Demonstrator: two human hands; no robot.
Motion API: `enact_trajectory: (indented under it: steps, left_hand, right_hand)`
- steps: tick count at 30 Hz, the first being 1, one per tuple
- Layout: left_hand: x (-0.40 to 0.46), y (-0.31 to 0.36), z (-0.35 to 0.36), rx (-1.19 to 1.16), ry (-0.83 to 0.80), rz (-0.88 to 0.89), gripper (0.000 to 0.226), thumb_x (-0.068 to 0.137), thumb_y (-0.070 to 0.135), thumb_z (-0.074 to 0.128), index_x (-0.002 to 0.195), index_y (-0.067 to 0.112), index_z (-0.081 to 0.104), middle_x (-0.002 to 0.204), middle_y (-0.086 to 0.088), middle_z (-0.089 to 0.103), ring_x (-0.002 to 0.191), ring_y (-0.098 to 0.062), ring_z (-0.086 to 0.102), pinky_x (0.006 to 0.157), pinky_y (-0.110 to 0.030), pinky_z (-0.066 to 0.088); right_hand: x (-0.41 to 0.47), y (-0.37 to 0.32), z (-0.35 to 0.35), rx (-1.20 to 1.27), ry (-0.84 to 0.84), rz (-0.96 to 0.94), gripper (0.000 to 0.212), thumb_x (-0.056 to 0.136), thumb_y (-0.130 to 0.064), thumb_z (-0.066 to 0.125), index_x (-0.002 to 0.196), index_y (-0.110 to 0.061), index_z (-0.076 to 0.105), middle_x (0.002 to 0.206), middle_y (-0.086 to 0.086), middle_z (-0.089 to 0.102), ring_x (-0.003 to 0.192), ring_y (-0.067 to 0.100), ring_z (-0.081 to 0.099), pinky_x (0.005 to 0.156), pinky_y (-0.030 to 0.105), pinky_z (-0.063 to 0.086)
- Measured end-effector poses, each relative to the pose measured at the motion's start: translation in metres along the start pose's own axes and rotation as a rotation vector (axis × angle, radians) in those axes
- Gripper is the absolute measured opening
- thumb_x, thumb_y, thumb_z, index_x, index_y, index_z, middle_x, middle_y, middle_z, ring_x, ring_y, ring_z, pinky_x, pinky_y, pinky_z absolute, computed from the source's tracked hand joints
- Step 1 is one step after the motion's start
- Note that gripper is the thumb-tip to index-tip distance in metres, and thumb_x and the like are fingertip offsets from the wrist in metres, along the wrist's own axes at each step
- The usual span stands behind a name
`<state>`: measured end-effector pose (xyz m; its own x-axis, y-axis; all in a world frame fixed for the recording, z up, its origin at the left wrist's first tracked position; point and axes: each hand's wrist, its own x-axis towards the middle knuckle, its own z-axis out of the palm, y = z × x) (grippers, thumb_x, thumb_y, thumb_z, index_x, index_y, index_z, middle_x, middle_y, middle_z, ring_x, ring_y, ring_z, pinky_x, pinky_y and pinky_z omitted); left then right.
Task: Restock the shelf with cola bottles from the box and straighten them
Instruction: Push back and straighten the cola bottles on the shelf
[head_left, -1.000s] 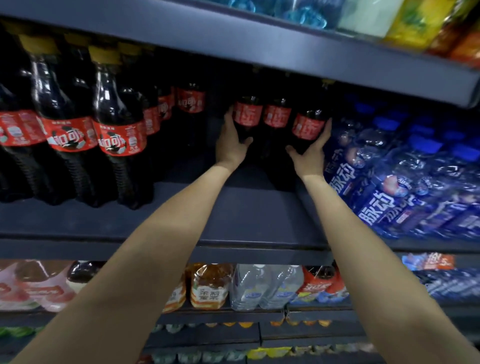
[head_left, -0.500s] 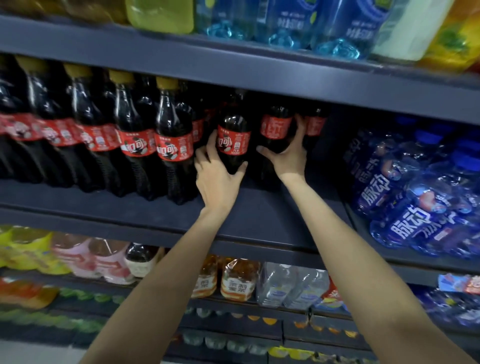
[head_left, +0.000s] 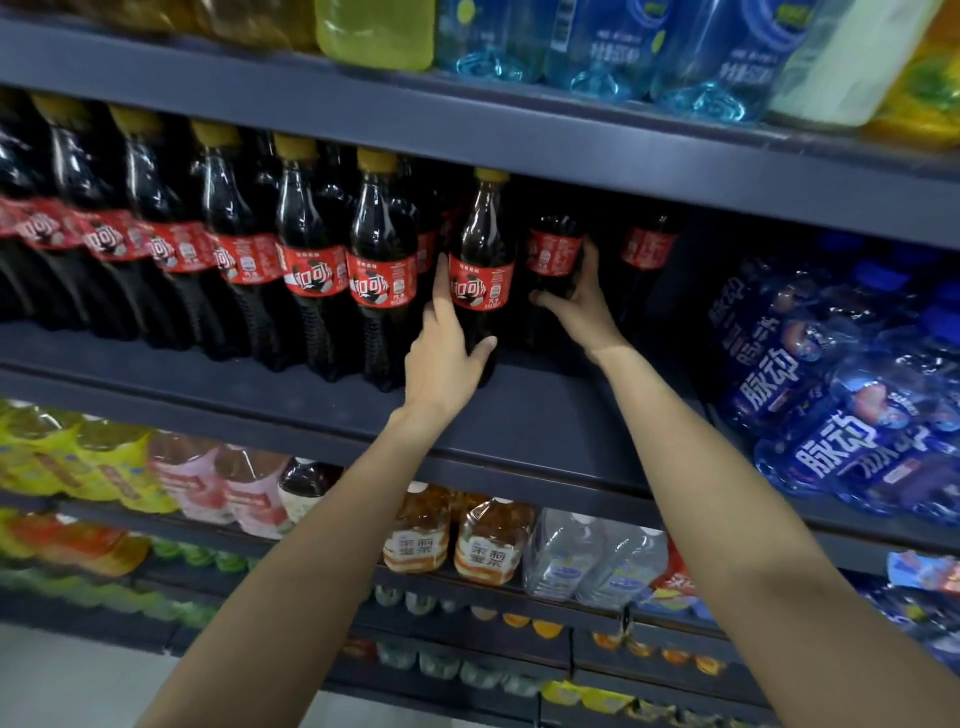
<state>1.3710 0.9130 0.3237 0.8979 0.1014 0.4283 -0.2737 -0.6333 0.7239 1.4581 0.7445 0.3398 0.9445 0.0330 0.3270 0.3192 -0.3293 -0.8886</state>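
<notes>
Row of cola bottles (head_left: 317, 260) upright, yellow caps up, along the shelf (head_left: 519, 415) — left hand (head_left: 447, 358) wraps the front bottle (head_left: 480, 280), vertical at the row's end; right hand (head_left: 582, 306) cups a deeper bottle (head_left: 553, 254) — upright too.

Blue bottles (head_left: 831, 415) read "脉动"; tea bottles (head_left: 488, 545) read "茉莉蜜茶".

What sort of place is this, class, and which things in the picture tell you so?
Most likely a shop's drinks aisle: tiered dark shelves, a row of matching cola bottles, blue packaged water bottles alongside.
</notes>
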Motion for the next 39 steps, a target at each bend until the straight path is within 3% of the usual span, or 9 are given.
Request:
enact_trajectory:
  steps: [3,6,11,13,18,23,31,35,39]
  left_hand:
    - [-0.008,0.002,-0.005,0.073,0.057,-0.005,0.096,0.084,0.029,0.069,0.15,0.022,0.0,0.14,-0.015,0.041,0.105,-0.041,0.059,0.084,-0.053,0.05]
    - [-0.016,0.002,-0.007,0.103,0.101,-0.009,0.096,0.084,0.032,0.069,0.151,0.023,0.001,0.134,-0.012,0.045,0.097,-0.039,0.062,0.079,-0.052,0.052]
    - [-0.026,-0.003,-0.01,0.151,0.175,-0.01,0.094,0.085,0.038,0.067,0.151,0.023,0.003,0.132,-0.007,0.049,0.099,-0.035,0.061,0.076,-0.046,0.05]
    - [-0.027,-0.005,-0.009,0.165,0.199,-0.011,0.093,0.086,0.039,0.066,0.151,0.023,0.002,0.13,-0.007,0.05,0.097,-0.034,0.062,0.074,-0.045,0.05]
    - [-0.022,-0.009,0.0,0.146,0.232,0.0,0.093,0.088,0.031,0.065,0.151,0.021,-0.002,0.119,-0.009,0.052,0.103,-0.026,0.056,0.08,-0.041,0.05]
    - [-0.013,-0.005,0.012,0.103,0.257,-0.021,0.086,0.091,0.024,0.061,0.151,0.015,0.001,0.131,-0.012,0.047,0.12,-0.026,0.048,0.09,-0.042,0.046]
    - [0.012,-0.003,0.038,0.143,0.317,0.006,0.084,0.087,0.015,0.066,0.15,0.021,0.011,0.141,-0.019,0.035,0.123,-0.034,0.046,0.071,-0.043,0.054]
    - [0.017,-0.001,0.05,0.097,0.372,0.004,0.075,0.084,0.007,0.068,0.136,0.035,0.021,0.129,-0.023,0.041,0.109,-0.036,0.049,0.058,-0.041,0.053]
    - [0.013,-0.006,0.053,0.116,0.362,-0.029,0.072,0.082,0.008,0.068,0.135,0.031,0.024,0.126,-0.021,0.041,0.109,-0.035,0.049,0.057,-0.042,0.054]
  right_hand:
    - [0.0,-0.002,0.006,-0.034,-0.004,0.017,0.1,0.075,-0.014,0.071,0.148,-0.02,0.003,0.149,0.006,0.031,0.134,0.018,0.035,0.115,0.047,0.028]
    - [0.001,-0.007,0.021,-0.23,0.18,0.045,0.118,0.063,-0.042,0.084,0.149,-0.023,0.006,0.15,0.014,0.022,0.139,0.03,0.024,0.113,0.047,0.025]
    - [0.003,-0.006,0.024,-0.228,0.373,0.016,0.096,0.065,-0.029,0.084,0.139,-0.018,0.025,0.137,0.009,0.047,0.121,0.026,0.052,0.093,0.026,0.038]
    - [0.005,-0.007,0.022,-0.174,0.327,0.017,0.087,0.067,-0.024,0.084,0.135,-0.015,0.03,0.131,0.007,0.055,0.116,0.02,0.055,0.094,0.023,0.039]
    - [0.018,-0.014,0.043,-0.187,0.141,-0.025,0.08,0.072,-0.028,0.081,0.135,-0.012,0.034,0.13,0.004,0.058,0.119,0.021,0.055,0.101,0.041,0.043]
    - [0.026,-0.019,0.059,-0.169,0.099,-0.045,0.072,0.076,-0.026,0.076,0.135,-0.013,0.035,0.128,0.005,0.059,0.117,0.023,0.057,0.099,0.034,0.043]
    - [0.019,-0.008,0.025,-0.042,-0.002,-0.051,0.047,0.087,-0.006,0.064,0.129,-0.01,0.046,0.126,0.002,0.052,0.117,0.023,0.054,0.095,0.039,0.05]
    - [0.004,-0.023,0.021,0.112,0.0,-0.041,0.035,0.096,-0.014,0.053,0.13,-0.016,0.045,0.125,0.001,0.053,0.113,0.02,0.057,0.088,0.035,0.053]
    - [-0.007,-0.033,0.038,-0.035,-0.009,-0.175,0.057,0.085,-0.023,0.07,0.134,-0.019,0.043,0.126,-0.001,0.053,0.107,0.014,0.058,0.088,0.019,0.049]
